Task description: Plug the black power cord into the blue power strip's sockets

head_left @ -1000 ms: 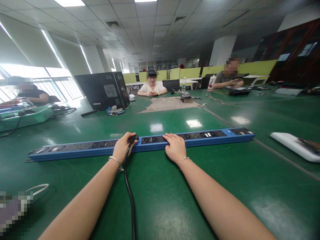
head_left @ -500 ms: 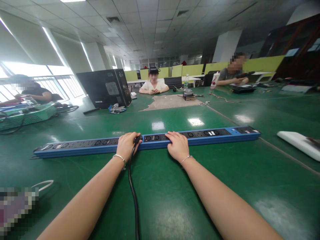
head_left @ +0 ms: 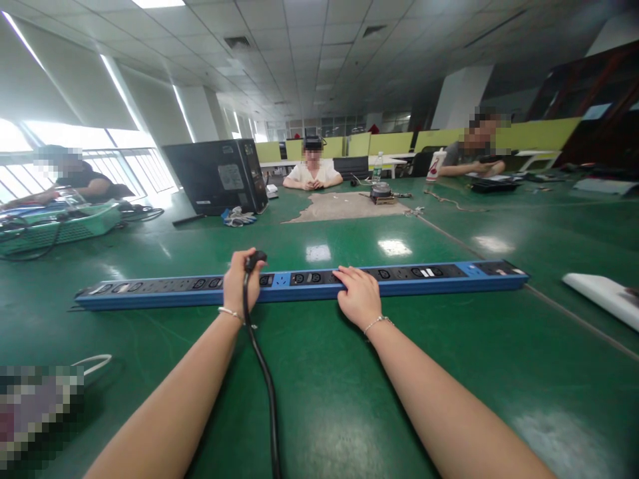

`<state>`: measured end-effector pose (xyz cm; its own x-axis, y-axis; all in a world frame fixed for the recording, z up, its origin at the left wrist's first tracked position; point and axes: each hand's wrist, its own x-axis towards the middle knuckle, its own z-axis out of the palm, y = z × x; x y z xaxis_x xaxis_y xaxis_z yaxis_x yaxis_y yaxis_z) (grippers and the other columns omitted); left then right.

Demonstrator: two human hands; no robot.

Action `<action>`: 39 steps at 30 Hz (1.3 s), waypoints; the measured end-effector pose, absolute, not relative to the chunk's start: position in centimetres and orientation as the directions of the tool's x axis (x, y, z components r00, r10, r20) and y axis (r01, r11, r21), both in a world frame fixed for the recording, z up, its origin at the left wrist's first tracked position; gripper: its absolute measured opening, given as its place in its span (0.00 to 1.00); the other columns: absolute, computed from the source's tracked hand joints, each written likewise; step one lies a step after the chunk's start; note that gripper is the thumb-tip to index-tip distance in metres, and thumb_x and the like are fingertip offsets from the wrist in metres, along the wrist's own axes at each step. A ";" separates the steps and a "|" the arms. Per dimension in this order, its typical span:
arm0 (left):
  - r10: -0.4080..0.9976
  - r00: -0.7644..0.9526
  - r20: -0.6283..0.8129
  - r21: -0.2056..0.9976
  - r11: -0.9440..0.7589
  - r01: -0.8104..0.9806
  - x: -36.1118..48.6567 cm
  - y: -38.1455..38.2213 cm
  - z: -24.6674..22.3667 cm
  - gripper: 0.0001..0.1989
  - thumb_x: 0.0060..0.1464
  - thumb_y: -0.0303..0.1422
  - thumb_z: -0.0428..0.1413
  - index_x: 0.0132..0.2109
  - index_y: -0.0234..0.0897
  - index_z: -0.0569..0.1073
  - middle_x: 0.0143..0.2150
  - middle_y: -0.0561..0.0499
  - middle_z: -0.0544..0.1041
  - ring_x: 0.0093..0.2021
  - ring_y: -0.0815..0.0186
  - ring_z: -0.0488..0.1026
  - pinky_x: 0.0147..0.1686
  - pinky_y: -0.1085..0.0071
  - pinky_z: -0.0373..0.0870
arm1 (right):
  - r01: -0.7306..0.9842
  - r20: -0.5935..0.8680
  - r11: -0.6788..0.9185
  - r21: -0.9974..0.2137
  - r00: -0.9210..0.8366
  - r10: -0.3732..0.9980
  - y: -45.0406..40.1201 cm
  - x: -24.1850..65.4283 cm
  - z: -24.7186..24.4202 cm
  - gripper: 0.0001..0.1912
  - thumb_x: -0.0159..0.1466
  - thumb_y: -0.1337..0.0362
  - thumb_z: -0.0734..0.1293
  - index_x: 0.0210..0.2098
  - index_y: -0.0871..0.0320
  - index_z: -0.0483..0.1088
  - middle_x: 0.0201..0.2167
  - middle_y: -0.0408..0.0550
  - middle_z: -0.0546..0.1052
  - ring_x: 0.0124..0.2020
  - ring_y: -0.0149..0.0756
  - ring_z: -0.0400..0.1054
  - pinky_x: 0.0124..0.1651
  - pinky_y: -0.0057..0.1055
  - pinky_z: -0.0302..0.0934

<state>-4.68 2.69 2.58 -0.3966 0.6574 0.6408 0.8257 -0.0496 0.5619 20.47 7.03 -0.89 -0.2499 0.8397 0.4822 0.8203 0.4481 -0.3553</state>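
The left hand (head_left: 241, 283) grips a black plug (head_left: 255, 259), raised above the blue strip (head_left: 299, 291); its cord (head_left: 267, 379) hangs toward the viewer. The right hand (head_left: 360, 297) rests on the strip, fingers over its sockets. The strip lies crosswise on the green desk (head_left: 329, 359), nearer than the black case (head_left: 212, 178) and gloves (head_left: 239, 216).

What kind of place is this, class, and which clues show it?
Probably a shared office or workroom: yellow-green partitions stand behind, a computer case sits on the green table, and fluorescent lighting runs overhead.
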 end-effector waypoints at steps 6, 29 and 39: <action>0.673 -0.461 0.578 0.575 0.065 0.816 -12.0 0.7 4.4 0.16 0.48 0.40 0.53 0.45 0.41 0.69 0.39 0.50 0.76 0.40 0.61 0.73 0.40 0.67 0.68 | 0.820 0.488 0.450 -0.352 -0.249 0.836 7.1 20.5 -0.9 0.26 0.54 0.71 0.58 0.50 0.51 0.70 0.55 0.40 0.70 0.57 0.35 0.58 0.59 0.37 0.48; 0.855 -0.219 0.471 0.350 0.047 0.936 -14.3 0.2 0.1 0.22 0.52 0.48 0.47 0.48 0.41 0.68 0.41 0.46 0.78 0.38 0.59 0.75 0.40 0.66 0.69 | 0.824 0.487 0.454 -0.340 -0.259 0.834 7.0 20.6 -0.9 0.25 0.54 0.71 0.59 0.50 0.52 0.70 0.55 0.40 0.70 0.57 0.36 0.58 0.59 0.38 0.48; 0.848 -0.172 0.502 0.232 0.060 0.971 -13.7 -0.1 0.2 0.21 0.54 0.45 0.46 0.50 0.39 0.67 0.43 0.45 0.77 0.43 0.58 0.74 0.43 0.66 0.68 | 0.826 0.499 0.453 -0.335 -0.252 0.829 7.1 20.5 -1.0 0.25 0.54 0.71 0.58 0.49 0.52 0.71 0.55 0.41 0.70 0.57 0.37 0.58 0.59 0.38 0.48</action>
<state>-13.67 -0.08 0.22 -0.1719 0.8477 0.5019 0.9710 0.0598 0.2316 20.53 7.09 -1.02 -0.2521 0.8291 0.4990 0.8261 0.4530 -0.3353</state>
